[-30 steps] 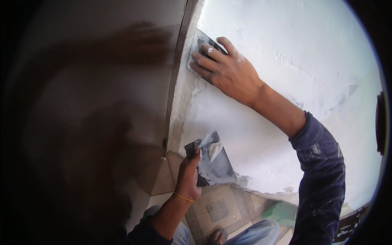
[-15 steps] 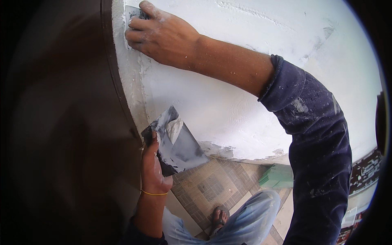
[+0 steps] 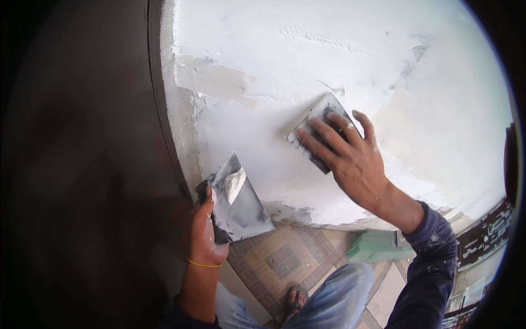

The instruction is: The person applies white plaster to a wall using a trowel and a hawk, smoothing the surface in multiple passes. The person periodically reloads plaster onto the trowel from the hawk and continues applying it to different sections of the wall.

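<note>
My right hand [image 3: 357, 163] presses a flat, square-edged putty knife [image 3: 323, 107] to the white wall [image 3: 246, 131], fingers spread over its smeared blade and the thumb at its edge. Lower down on the left, my left hand [image 3: 204, 236] grips a second wide metal putty knife [image 3: 249, 215] by its dark edge, thumb on top. A lump of white putty [image 3: 235, 185] sits on that blade, with thin smears around it. Bare grey-beige patches show in the wall's coating near its left edge.
A dark brown frame [image 3: 160, 104] runs along the wall's left edge, beside a dark surface. Patterned tiles [image 3: 285, 257] cover the floor below. Near the wall's foot lies a green stack of sheets [image 3: 375, 245]. My knee and sandalled foot [image 3: 296, 297] are beneath.
My right hand has swept the putty knife from the wall's upper left edge down and right to mid-wall. A bare patch now shows at upper left. My left hand has barely moved.
</note>
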Action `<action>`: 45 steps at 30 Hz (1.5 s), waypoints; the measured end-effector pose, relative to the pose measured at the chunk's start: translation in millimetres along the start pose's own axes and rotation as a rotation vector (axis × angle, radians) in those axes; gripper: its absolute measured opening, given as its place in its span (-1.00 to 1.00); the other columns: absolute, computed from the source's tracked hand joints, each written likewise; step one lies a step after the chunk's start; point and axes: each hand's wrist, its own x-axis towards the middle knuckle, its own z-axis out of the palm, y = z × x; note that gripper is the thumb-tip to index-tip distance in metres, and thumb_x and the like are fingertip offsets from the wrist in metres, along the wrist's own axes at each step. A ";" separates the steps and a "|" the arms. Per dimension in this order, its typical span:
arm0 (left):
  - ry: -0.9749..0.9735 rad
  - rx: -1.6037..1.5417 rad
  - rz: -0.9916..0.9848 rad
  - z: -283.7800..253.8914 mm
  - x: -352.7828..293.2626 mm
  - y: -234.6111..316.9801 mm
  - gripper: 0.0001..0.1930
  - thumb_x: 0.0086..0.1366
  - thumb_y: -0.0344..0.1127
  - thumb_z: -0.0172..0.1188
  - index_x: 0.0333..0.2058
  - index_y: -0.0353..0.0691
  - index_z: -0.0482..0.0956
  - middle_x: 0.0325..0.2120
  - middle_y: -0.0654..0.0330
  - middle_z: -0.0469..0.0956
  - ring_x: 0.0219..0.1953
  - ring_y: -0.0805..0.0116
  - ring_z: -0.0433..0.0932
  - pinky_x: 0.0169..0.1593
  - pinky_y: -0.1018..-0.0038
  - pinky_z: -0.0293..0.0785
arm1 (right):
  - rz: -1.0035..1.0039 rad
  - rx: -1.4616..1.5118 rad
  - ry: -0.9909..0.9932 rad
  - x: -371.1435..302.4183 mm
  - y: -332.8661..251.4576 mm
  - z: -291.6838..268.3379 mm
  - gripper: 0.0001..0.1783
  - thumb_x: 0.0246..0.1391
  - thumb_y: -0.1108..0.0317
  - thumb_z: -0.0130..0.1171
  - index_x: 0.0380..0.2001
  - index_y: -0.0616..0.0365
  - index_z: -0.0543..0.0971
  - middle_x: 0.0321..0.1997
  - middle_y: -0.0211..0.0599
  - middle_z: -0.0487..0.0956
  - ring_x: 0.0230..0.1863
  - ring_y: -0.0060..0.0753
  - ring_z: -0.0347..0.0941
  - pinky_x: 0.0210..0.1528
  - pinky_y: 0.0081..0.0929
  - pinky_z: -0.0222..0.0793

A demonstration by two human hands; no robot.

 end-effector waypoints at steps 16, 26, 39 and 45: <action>-0.060 0.330 0.144 44.0 -31.9 1.4 -0.54 0.42 -0.10 -0.09 0.15 -0.27 0.31 0.04 0.15 0.44 0.10 0.30 0.43 0.19 0.35 0.30 | 0.024 0.628 -0.017 -42.6 -18.6 -32.8 -0.26 -0.26 0.56 0.25 0.10 -0.26 0.51 0.15 -0.40 0.39 0.15 -0.07 0.28 0.12 -0.25 0.32; 0.118 0.556 0.716 59.4 -45.4 -6.8 -0.56 0.42 -0.14 0.02 0.02 -0.46 0.37 -0.09 0.09 0.48 -0.05 0.40 0.44 0.03 0.46 0.34 | -0.281 0.579 -0.053 -32.8 -10.6 -68.9 -0.65 -0.03 0.31 0.12 -0.11 -0.17 0.62 0.00 -0.52 0.44 0.11 -0.41 0.30 -0.06 -0.47 0.31; 0.329 0.244 0.747 40.0 -30.5 -11.5 -0.47 0.39 -0.05 0.03 0.17 -0.31 0.25 0.11 0.06 0.34 0.12 0.23 0.38 0.14 0.31 0.34 | -0.266 0.190 0.290 51.7 -5.7 -33.1 -0.66 0.04 0.34 0.12 -0.07 -0.17 0.62 -0.01 -0.54 0.48 0.14 -0.48 0.29 0.27 -0.26 0.18; 0.272 0.210 0.585 34.9 -19.9 -20.0 -0.51 0.39 -0.06 0.04 0.16 -0.24 0.28 0.08 0.12 0.38 0.10 0.24 0.39 0.13 0.29 0.32 | -0.251 -0.086 0.539 154.9 -16.3 2.0 -0.69 0.10 0.32 0.09 -0.07 -0.13 0.61 0.03 -0.55 0.46 0.18 -0.49 0.26 0.40 -0.19 0.03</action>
